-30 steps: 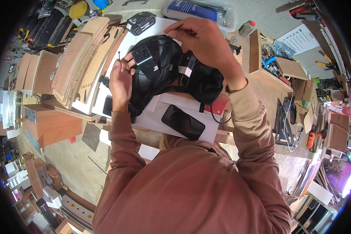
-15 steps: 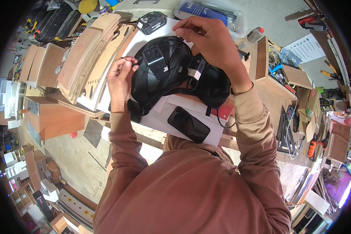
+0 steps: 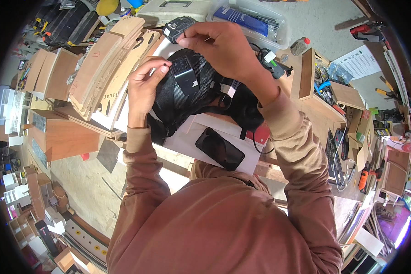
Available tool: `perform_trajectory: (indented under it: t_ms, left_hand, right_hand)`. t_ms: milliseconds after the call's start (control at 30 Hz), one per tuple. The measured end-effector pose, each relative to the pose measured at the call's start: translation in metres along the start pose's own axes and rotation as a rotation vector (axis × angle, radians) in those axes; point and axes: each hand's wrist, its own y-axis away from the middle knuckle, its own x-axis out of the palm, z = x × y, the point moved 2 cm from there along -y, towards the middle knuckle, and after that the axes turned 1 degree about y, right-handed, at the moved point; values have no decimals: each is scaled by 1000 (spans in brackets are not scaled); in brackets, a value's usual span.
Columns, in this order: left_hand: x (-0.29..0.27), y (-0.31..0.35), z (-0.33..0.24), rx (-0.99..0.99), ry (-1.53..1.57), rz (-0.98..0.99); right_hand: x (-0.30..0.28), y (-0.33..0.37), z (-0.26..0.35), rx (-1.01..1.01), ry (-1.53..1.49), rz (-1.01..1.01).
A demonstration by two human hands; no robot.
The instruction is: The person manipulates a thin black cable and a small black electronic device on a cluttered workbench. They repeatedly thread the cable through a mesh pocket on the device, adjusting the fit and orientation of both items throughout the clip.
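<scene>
A black mesh bag-like headgear (image 3: 201, 86) with straps lies on a white board, and a small black box camera (image 3: 181, 66) is fixed to its front. My left hand (image 3: 144, 84) is beside the camera, thumb and forefinger pinched on a tiny dark piece that I cannot make out. Over the far side of the mesh, my right hand (image 3: 226, 48) holds its fingers pinched together, and what they hold is hidden. Just beyond its fingertips sits a black power tool battery (image 3: 178, 29). A black smartphone (image 3: 219, 149) lies nearer to me on the board (image 3: 180, 141).
Stacked plywood pieces (image 3: 107, 68) stand close by on the left. At the back are a clear plastic tub (image 3: 278, 36) and a jar with a red lid (image 3: 300, 46). On the right, a wooden tray (image 3: 308, 75) holds loose hardware.
My right hand has moved left and farther away, toward the battery. The left hand has shifted slightly up and right, closer to the camera. The phone has stayed put.
</scene>
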Motion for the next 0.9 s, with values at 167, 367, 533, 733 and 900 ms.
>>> perform_trajectory:
  t_ms: [167,367,533,733,900]
  left_hand:
    - [13,-8,-13,20,23,73]
    - [9,-13,-12,-139,-70,106]
    - [11,-21,-15,-183,-88,136]
    - [9,-22,-14,-222,-78,163]
    - [4,-24,-6,-200,14,207]
  right_hand:
    - [7,3,-3,119,-68,26]
    - [4,3,-4,210,-145,156]
    - [4,5,-12,211,-197,137]
    - [5,6,-5,154,-156,169]
    - [5,2,-6,150,-188,225]
